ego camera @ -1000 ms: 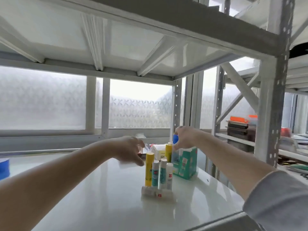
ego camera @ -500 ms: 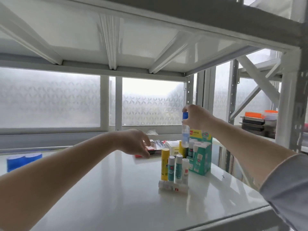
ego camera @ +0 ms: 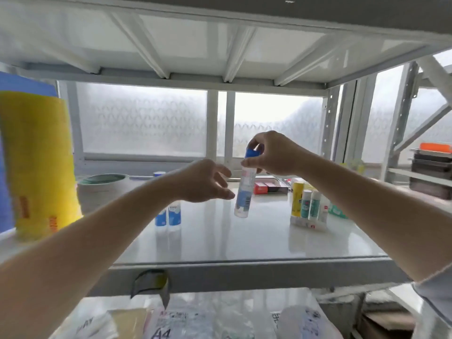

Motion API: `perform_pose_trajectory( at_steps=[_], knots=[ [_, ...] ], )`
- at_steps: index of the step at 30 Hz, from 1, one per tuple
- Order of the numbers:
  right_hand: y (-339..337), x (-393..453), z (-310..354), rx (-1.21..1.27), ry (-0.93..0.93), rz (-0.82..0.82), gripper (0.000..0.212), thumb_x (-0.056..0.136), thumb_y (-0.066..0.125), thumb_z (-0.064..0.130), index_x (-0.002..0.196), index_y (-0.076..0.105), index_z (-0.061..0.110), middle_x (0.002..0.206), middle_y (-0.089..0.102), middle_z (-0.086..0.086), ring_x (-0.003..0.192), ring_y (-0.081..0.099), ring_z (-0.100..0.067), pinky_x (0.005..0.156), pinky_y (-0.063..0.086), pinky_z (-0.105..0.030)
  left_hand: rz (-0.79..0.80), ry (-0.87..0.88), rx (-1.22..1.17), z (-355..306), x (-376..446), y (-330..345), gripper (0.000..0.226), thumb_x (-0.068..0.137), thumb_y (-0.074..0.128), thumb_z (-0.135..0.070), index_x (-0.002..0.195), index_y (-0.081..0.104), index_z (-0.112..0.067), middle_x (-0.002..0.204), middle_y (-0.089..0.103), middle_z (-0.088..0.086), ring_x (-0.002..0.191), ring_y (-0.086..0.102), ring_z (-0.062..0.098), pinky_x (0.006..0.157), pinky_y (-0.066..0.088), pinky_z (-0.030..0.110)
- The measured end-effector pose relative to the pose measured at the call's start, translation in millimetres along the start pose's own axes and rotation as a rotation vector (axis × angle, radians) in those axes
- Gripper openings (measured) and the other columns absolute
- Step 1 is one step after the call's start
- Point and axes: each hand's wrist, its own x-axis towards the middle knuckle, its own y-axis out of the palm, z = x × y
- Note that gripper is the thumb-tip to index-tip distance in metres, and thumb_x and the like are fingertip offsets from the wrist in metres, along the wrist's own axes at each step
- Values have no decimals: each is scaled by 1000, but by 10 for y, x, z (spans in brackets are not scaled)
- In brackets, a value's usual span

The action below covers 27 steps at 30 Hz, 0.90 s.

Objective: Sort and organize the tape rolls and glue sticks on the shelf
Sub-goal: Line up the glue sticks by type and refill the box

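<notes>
Currently the blue-capped glue bottle (ego camera: 243, 192) hangs above the shelf (ego camera: 244, 243), pinched at its cap by the right hand (ego camera: 271, 152). Beside it the left hand (ego camera: 205, 181) spreads its fingers, holding nothing. Likely next: stand it with the two matching bottles (ego camera: 168, 214) below the left hand. Right of the right hand, a green box (ego camera: 338, 210) sits behind upright glue sticks (ego camera: 308, 204); its contents are hidden.

A right hand (ego camera: 271, 152) holds a glue bottle (ego camera: 244, 189) by its cap above the middle of the shelf (ego camera: 244, 243), with the left hand (ego camera: 205, 181) just left of it. Two bottles (ego camera: 168, 215) stand behind the left forearm. A cluster of glue sticks (ego camera: 308, 207) stands at right, a box (ego camera: 270, 187) behind. A tape roll (ego camera: 102, 189) sits far left.
</notes>
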Motion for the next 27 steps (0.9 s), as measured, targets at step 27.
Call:
perform_pose_trajectory(
  at_steps=[27],
  knots=[
    [921, -39, 466, 460, 155, 220, 40, 72, 81, 22, 104, 63, 5, 91, 70, -8, 79, 69, -18, 68, 60, -29, -397, -188, -387, 787, -410, 517, 31, 75, 78, -24, 99, 65, -8, 85, 70, 2, 79, 68, 17, 77, 58, 29]
  ],
)
